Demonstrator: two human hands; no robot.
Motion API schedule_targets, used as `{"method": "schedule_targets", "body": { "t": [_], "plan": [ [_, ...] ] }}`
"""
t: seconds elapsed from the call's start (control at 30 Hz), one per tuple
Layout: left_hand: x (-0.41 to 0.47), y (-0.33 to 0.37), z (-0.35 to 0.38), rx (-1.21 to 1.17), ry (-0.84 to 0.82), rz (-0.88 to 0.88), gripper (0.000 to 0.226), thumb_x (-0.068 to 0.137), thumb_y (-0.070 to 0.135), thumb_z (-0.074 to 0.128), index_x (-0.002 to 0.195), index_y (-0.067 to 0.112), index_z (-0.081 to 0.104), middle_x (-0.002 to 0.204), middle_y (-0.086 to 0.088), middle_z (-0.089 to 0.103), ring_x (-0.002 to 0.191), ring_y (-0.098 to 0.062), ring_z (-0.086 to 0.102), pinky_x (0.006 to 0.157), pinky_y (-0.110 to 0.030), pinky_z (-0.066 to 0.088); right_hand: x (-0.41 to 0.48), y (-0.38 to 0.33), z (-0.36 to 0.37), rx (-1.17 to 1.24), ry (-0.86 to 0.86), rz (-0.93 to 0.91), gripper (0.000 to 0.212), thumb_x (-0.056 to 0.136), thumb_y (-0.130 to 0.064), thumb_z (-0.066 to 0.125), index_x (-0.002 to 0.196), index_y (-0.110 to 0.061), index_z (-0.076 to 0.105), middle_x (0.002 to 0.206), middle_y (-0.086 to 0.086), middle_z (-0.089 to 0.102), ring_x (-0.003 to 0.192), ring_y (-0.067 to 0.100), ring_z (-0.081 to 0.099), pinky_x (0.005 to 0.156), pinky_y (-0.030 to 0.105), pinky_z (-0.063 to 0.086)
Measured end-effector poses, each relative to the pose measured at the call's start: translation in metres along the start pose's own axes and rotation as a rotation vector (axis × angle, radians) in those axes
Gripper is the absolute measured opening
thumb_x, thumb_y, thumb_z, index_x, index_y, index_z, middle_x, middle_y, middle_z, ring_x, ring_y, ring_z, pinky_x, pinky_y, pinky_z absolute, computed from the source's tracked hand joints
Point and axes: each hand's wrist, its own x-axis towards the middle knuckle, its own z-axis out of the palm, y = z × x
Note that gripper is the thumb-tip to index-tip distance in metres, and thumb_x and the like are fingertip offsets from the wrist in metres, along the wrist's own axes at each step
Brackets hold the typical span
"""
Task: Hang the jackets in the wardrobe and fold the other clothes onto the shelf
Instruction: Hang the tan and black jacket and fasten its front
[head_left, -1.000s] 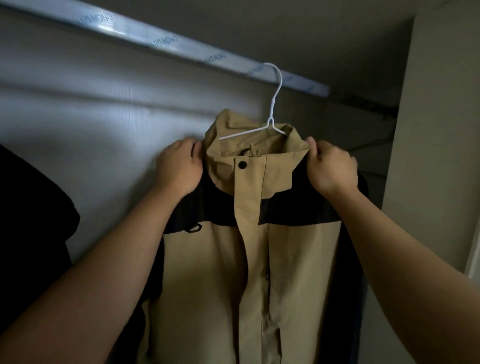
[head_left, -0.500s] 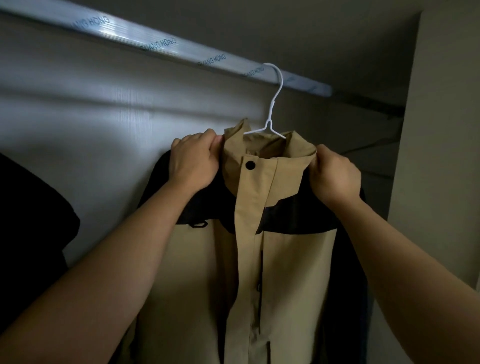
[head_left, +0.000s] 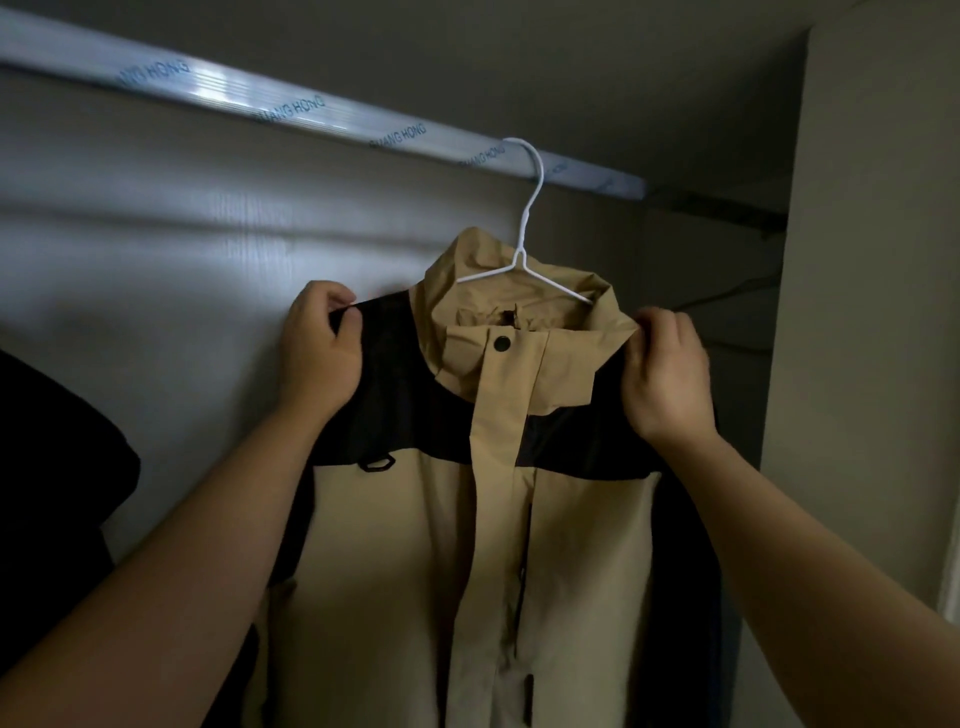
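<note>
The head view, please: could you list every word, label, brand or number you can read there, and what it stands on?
"GUANG HONG": blue print repeated along the wardrobe rail; its first letters are blurred, so that word is uncertain.
Repeats nearest the hanger: too blurred to read.
The jacket: no legible text.

**Lettering on the wardrobe rail**

The wardrobe rail (head_left: 322, 111) is wrapped in a pale glossy film printed with dark blue capitals that repeat along its length. Near the middle of the rail, two prints read "UANG HONG", the first letter of each unclear. Further left, a fainter print shows "HONG" plainly. The print beside the hook of the white hanger (head_left: 521, 254) is too blurred to read.
</note>
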Motion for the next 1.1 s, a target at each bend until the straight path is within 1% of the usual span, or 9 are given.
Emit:
{"method": "schedule_targets", "body": {
  "t": [0.1,0.23,0.43,0.57,0.67,0.83,0.93,1.0,1.1],
  "plan": [
    [-0.017,-0.014,-0.008,0.049,0.016,-0.005,0.020,0.099,0.022,0.055,0.118,0.019,0.055,0.117,0.003,0.058,0.109,-0.014,0.055,0.092,-0.034,0.047,-0.010,0.007,0.002,0.027,-0.015,-0.015,0.030,0.106,-0.034,0.041,0.136,-0.029,0.045,0.129,-0.001,0.051,0.119,0.021,0.047,0.104,0.043,0.041],
    [-0.027,-0.023,-0.018,0.162,-0.034,0.111,0.035,0.098,0.030,0.062,0.130,0.019,0.054,0.129,0.000,0.056,0.119,-0.016,0.051,0.097,-0.030,0.041,-0.017,0.009,0.003,-0.049,0.078,0.029,0.029,0.105,-0.039,0.043,0.134,-0.035,0.045,0.130,-0.006,0.057,0.125,0.027,0.047,0.104,0.053,0.039],
    [-0.025,-0.020,-0.021,0.261,0.035,0.207,0.036,0.099,0.020,0.064,0.132,0.005,0.062,0.128,-0.012,0.066,0.115,-0.031,0.057,0.100,-0.032,0.040,-0.014,0.009,0.003,-0.013,0.141,0.072,0.027,0.106,-0.037,0.042,0.129,-0.031,0.054,0.119,0.000,0.058,0.106,0.022,0.056,0.080,0.035,0.045],
    [-0.011,-0.020,-0.025,0.235,0.088,0.220,0.022,0.101,0.014,0.060,0.114,0.002,0.072,0.097,-0.019,0.073,0.088,-0.037,0.066,0.080,-0.043,0.052,-0.009,0.009,-0.003,-0.020,0.154,0.089,0.026,0.106,-0.040,0.044,0.124,-0.030,0.059,0.118,-0.002,0.055,0.098,0.015,0.055,0.077,0.033,0.047],
    [0.003,-0.024,-0.028,0.180,0.065,0.164,0.024,0.102,0.019,0.057,0.095,0.002,0.071,0.078,-0.018,0.069,0.072,-0.035,0.064,0.067,-0.038,0.047,-0.001,0.006,-0.010,0.082,0.079,0.130,0.026,0.104,-0.044,0.047,0.121,-0.030,0.061,0.116,-0.012,0.047,0.097,0.008,0.052,0.080,0.030,0.046],
    [0.024,-0.032,-0.034,-0.020,-0.126,-0.062,0.028,0.103,0.028,0.054,0.085,0.015,0.070,0.079,-0.005,0.068,0.076,-0.019,0.062,0.069,-0.028,0.045,0.018,0.000,-0.020,0.389,-0.102,0.277,0.012,0.102,-0.045,0.052,0.100,-0.043,0.064,0.105,-0.016,0.058,0.096,0.002,0.057,0.083,0.025,0.046],
    [0.032,-0.039,-0.046,-0.249,-0.288,-0.229,0.027,0.100,0.036,0.059,0.085,0.021,0.076,0.083,0.000,0.074,0.077,-0.011,0.066,0.074,-0.027,0.052,0.024,0.001,-0.022,0.538,-0.175,0.388,0.019,0.100,-0.043,0.056,0.109,-0.036,0.070,0.108,-0.012,0.068,0.103,0.008,0.063,0.095,0.036,0.051],
    [0.033,-0.048,-0.050,-0.069,-0.296,-0.144,0.040,0.100,0.041,0.057,0.076,0.011,0.070,0.075,-0.013,0.069,0.070,-0.020,0.062,0.070,-0.026,0.048,0.026,0.001,-0.021,0.546,-0.194,0.397,0.022,0.099,-0.043,0.056,0.112,-0.032,0.072,0.105,-0.010,0.071,0.103,0.012,0.066,0.098,0.043,0.052],
    [0.021,-0.057,-0.045,0.163,-0.195,-0.088,0.051,0.101,0.041,0.056,0.059,0.014,0.053,0.057,-0.011,0.053,0.057,-0.021,0.049,0.056,-0.018,0.036,0.024,-0.001,-0.017,0.517,-0.197,0.355,0.019,0.100,-0.043,0.054,0.102,-0.036,0.072,0.096,-0.012,0.071,0.097,0.011,0.068,0.093,0.044,0.054]
  ]
}}
